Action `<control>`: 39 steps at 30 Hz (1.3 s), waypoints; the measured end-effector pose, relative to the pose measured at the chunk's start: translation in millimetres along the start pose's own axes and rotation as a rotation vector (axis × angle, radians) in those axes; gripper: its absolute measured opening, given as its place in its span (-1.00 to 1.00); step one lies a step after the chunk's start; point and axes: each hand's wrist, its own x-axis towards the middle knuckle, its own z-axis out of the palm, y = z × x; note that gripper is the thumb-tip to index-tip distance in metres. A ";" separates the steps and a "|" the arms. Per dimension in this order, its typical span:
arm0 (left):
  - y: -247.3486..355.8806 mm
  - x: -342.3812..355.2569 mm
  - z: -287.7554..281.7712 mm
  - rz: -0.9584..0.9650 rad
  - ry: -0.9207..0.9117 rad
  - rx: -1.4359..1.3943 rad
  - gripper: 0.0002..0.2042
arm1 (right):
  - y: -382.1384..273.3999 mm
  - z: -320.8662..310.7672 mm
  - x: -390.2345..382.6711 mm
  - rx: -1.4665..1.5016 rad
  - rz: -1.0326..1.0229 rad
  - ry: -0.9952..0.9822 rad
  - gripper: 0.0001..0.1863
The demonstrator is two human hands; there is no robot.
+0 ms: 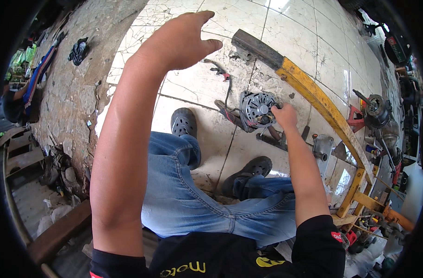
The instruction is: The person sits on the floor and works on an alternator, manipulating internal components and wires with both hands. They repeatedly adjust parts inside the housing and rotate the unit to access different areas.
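Observation:
A grey round alternator [257, 103] with a slotted housing sits on the tiled floor in front of my feet. My right hand [286, 116] is closed on its right edge, the thumb lying near the hub; the other fingers are partly hidden. My left hand [186, 39] is raised in the air at upper left, thumb and fingers apart, with nothing in it. A dark cable [229, 90] with a red clip [226, 77] runs along the alternator's left side. Dark tools [272, 141] lie just below the alternator, too overlapped to name.
A yellow steel arm [320, 95] with a dark metal end arches over the floor on the right. Near its base stand a metal cylindrical part [322, 147] and a red stand [356, 118]. Cluttered parts line the right side. Rough concrete [68, 97] borders the tiles [211, 99] on the left.

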 end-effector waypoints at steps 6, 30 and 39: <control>11.8 -4.6 20.3 0.023 -0.190 0.028 -0.33 | 6.7 2.6 -7.0 0.029 -0.009 -0.081 -0.51; -36.1 37.2 51.3 0.056 -0.430 -0.004 -0.26 | -0.8 22.5 -93.4 -0.284 -0.603 0.096 -0.77; -19.9 28.8 73.1 0.091 -0.531 0.164 -0.30 | -13.4 39.4 -84.9 -0.198 -0.569 0.128 -0.80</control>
